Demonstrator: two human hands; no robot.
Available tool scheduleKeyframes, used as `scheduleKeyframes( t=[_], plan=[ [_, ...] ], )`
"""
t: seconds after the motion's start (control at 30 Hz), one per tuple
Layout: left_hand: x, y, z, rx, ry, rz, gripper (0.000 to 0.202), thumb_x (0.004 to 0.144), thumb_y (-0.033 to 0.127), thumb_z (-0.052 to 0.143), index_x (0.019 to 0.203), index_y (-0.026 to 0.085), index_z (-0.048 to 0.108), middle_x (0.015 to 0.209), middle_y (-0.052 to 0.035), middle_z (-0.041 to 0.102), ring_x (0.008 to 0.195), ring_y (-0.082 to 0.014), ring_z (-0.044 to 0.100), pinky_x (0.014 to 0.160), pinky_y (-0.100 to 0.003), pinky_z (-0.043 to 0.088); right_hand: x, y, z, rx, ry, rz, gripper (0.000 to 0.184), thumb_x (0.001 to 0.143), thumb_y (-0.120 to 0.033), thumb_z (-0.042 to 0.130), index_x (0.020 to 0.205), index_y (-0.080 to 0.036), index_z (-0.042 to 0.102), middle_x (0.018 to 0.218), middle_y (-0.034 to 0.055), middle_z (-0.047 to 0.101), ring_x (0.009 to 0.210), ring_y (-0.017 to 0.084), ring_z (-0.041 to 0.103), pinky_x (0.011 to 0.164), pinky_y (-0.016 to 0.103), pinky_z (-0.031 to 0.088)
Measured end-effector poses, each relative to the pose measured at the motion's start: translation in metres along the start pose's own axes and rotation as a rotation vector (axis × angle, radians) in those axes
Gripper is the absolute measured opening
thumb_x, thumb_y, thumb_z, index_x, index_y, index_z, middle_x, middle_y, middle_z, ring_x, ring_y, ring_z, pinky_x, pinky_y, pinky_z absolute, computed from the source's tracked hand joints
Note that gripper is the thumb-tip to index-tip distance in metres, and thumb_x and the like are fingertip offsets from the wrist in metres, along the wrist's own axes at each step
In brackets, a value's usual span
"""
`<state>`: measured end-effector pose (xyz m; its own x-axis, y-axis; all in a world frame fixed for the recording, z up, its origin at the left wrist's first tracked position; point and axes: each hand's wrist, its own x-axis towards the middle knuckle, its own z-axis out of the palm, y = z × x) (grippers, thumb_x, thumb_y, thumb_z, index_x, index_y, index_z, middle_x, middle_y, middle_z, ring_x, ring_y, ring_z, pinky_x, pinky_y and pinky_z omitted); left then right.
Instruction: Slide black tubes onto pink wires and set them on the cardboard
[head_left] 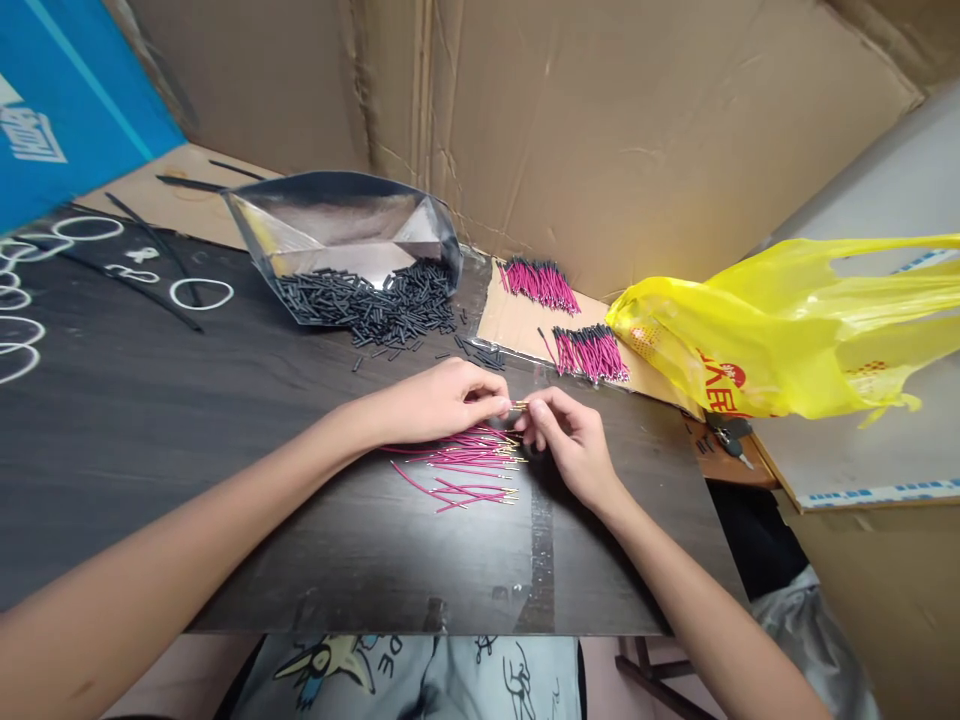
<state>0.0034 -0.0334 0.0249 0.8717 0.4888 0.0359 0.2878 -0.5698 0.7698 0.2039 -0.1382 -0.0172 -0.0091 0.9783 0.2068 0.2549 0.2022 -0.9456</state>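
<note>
My left hand (442,400) and my right hand (566,440) meet above the dark table (187,440), fingertips pinched together around the gold-tipped end of a thin pink wire (517,407). A small dark piece sits at that tip between the fingers; I cannot tell which hand grips it. Just below the hands lies a loose pile of pink wires (472,465) with metal ends. An open silver foil bag (345,240) spills several short black tubes (375,300) onto the table beyond my left hand.
Two bundles of pink wires with black ends (589,352) lie on a cardboard sheet (517,325) at the back. A yellow plastic bag (787,330) lies at the right with keys (731,437) under it. Cardboard walls stand behind, and a blue box (67,100) is at left.
</note>
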Motion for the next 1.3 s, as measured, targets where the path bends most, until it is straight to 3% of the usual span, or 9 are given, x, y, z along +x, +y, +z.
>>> scheduleKeyframes(
  t=[0.2, 0.37, 0.5, 0.67, 0.93, 1.1, 1.3],
  plan=[
    [-0.001, 0.005, -0.003, -0.131, -0.094, 0.011, 0.033, 0.101, 0.029, 0.050, 0.071, 0.016, 0.057, 0.061, 0.0034, 0.055, 0.054, -0.0088, 0.045, 0.059, -0.024, 0.033, 0.006, 0.001, -0.002, 0.291, -0.114, 0.103, 0.026, 0.101, -0.041, 0.065, 0.095, -0.016, 0.069, 0.080, 0.0025, 0.069, 0.061, 0.009, 0.061, 0.054, 0.021, 0.050],
    [0.000, 0.003, 0.001, -0.150, -0.088, -0.020, 0.032, 0.102, 0.028, 0.049, 0.073, 0.016, 0.056, 0.061, 0.0033, 0.056, 0.054, -0.0088, 0.047, 0.058, -0.023, 0.035, 0.006, 0.000, -0.001, 0.362, -0.078, 0.124, 0.022, 0.097, -0.040, 0.069, 0.104, -0.019, 0.069, 0.084, 0.0022, 0.070, 0.064, 0.011, 0.065, 0.056, 0.023, 0.056],
    [0.001, 0.002, 0.003, -0.138, -0.057, -0.018, 0.032, 0.103, 0.028, 0.049, 0.074, 0.016, 0.056, 0.061, 0.0031, 0.058, 0.055, -0.0091, 0.049, 0.060, -0.023, 0.037, 0.005, -0.003, 0.001, 0.299, -0.042, 0.109, 0.022, 0.097, -0.038, 0.070, 0.103, -0.018, 0.069, 0.086, 0.0029, 0.070, 0.068, 0.011, 0.066, 0.059, 0.024, 0.057],
    [0.000, -0.001, 0.003, -0.144, -0.098, -0.054, 0.033, 0.105, 0.030, 0.046, 0.078, 0.017, 0.057, 0.063, 0.0020, 0.062, 0.053, -0.0095, 0.051, 0.056, -0.024, 0.039, 0.001, -0.002, 0.002, 0.119, -0.016, 0.093, 0.027, 0.102, -0.042, 0.063, 0.092, -0.017, 0.064, 0.082, 0.0023, 0.068, 0.063, 0.009, 0.061, 0.060, 0.023, 0.052],
    [0.001, 0.001, 0.003, -0.183, -0.055, -0.058, 0.031, 0.104, 0.033, 0.050, 0.079, 0.017, 0.060, 0.063, 0.0021, 0.064, 0.050, -0.0078, 0.050, 0.054, -0.021, 0.039, -0.001, -0.003, 0.004, 0.107, 0.022, 0.099, 0.024, 0.101, -0.042, 0.064, 0.102, -0.018, 0.064, 0.088, 0.0024, 0.068, 0.067, 0.010, 0.061, 0.059, 0.023, 0.050],
    [0.002, 0.004, 0.004, -0.168, -0.031, -0.061, 0.030, 0.102, 0.031, 0.052, 0.078, 0.016, 0.062, 0.061, 0.0021, 0.063, 0.047, -0.0076, 0.049, 0.054, -0.022, 0.037, -0.001, -0.004, 0.004, 0.091, 0.042, 0.145, 0.026, 0.099, -0.043, 0.066, 0.098, -0.017, 0.064, 0.086, 0.0029, 0.067, 0.065, 0.010, 0.060, 0.055, 0.022, 0.048],
    [0.002, 0.003, 0.007, -0.157, -0.029, -0.034, 0.031, 0.103, 0.029, 0.050, 0.076, 0.016, 0.060, 0.059, 0.0033, 0.061, 0.048, -0.0071, 0.046, 0.054, -0.021, 0.036, -0.004, -0.005, 0.005, -0.052, 0.072, 0.065, 0.021, 0.103, -0.040, 0.060, 0.101, -0.019, 0.062, 0.087, 0.0028, 0.067, 0.066, 0.009, 0.059, 0.062, 0.024, 0.050]
  ],
)
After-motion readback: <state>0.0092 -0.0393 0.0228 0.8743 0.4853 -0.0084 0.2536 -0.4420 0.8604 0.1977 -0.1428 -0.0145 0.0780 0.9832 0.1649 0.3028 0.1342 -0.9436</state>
